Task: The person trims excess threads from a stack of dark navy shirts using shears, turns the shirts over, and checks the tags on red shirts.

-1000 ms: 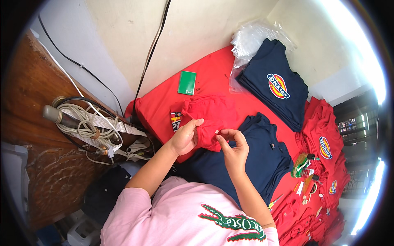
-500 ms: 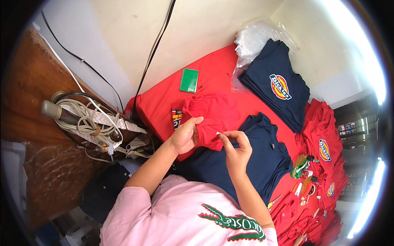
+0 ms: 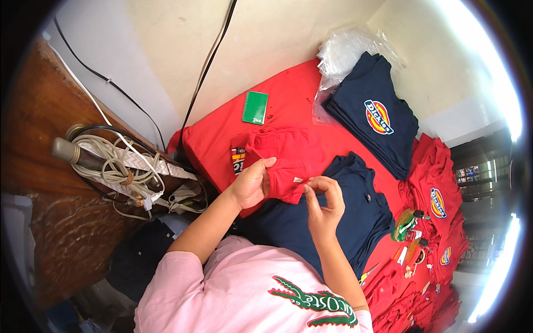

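My left hand (image 3: 252, 184) holds up a red shirt (image 3: 286, 147), thumb on top of the cloth and the other fingers tucked beneath it. A small white label (image 3: 298, 180) lies against the raised red fabric. Just right of that label, my right hand (image 3: 325, 205) is closed in a pinch at the edge of the cloth. What sits between its fingertips is too small to make out. Beneath both hands a navy shirt (image 3: 350, 205) is spread out, partly covered by the red one.
A green spiral notebook (image 3: 255, 107) rests on the red-covered surface (image 3: 222, 127). Folded navy shirts (image 3: 355, 100) and clear plastic bags (image 3: 355, 47) lie at the back right. Red shirts (image 3: 438, 172), small tools and thread (image 3: 408, 227) are at right; a coiled cable (image 3: 119, 166) hangs left.
My right hand has shifted slightly right, off the small white label, which now shows flat on the red cloth. My left hand keeps its hold on the shirt.
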Demonstrator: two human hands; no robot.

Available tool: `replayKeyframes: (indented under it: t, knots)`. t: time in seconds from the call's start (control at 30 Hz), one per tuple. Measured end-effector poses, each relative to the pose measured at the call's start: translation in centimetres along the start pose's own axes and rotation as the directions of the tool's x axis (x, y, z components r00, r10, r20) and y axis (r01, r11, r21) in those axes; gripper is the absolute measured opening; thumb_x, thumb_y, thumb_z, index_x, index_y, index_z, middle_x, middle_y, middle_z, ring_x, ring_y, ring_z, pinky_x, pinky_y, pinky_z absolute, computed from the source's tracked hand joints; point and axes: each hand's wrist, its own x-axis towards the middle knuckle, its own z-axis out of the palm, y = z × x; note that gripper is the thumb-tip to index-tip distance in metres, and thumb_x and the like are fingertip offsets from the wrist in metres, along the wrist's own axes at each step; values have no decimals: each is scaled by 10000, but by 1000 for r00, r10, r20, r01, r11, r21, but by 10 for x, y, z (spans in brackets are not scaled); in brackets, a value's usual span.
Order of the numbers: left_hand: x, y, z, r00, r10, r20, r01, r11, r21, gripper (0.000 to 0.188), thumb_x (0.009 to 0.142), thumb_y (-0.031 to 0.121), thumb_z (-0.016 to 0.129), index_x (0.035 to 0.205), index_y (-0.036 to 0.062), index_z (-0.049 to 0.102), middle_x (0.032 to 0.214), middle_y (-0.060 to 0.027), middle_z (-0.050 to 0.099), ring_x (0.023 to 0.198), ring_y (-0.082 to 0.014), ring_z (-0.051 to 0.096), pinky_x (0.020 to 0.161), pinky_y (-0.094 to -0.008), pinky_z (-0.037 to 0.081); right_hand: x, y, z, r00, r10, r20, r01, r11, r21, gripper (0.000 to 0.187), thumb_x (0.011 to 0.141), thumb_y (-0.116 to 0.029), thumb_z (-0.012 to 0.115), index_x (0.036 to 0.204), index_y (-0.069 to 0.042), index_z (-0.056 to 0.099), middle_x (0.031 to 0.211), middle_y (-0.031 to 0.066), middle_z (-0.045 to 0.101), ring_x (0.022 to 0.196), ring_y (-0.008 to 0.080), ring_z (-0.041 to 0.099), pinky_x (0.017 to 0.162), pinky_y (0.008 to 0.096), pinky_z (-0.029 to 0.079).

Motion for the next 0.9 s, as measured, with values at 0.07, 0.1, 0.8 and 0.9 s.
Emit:
replayKeyframes:
  t: [0.07,0.1,0.8,0.9]
  knots:
    - [0,0,0,999,-5,-33,5,1000,5,553,1141,343,396,1481,-73,527,1484,-189,623,1373,-282,605,1220,-434,422,5,-1,-2,999,34,1,-34,999,-28,227,864,46,809,1076,-21,765,1007,85,684,772,117,632,701,260,519]
    - [0,0,0,1000,-5,-20,5,1000,4,550,1141,344,398,1476,-70,532,1478,-186,628,1367,-277,610,1215,-431,428,8,-1,-3,999,30,27,-28,998,-50,288,865,43,806,1136,-53,782,997,76,677,738,113,604,657,257,493]
    - [9,1,-6,998,0,-61,1,1000,18,602,1139,379,369,1521,-72,484,1532,-187,584,1418,-285,570,1238,-442,396,2,11,-13,977,168,129,-206,897,392,160,865,94,765,963,-31,781,1034,64,642,985,174,620,881,302,503]
    - [8,6,-10,999,-9,-49,8,1000,-18,628,1141,416,369,1529,-65,479,1543,-176,578,1431,-279,559,1245,-438,385,12,16,-14,956,289,60,-273,790,549,129,981,35,702,1090,-31,719,1153,71,671,1051,138,627,926,286,514]
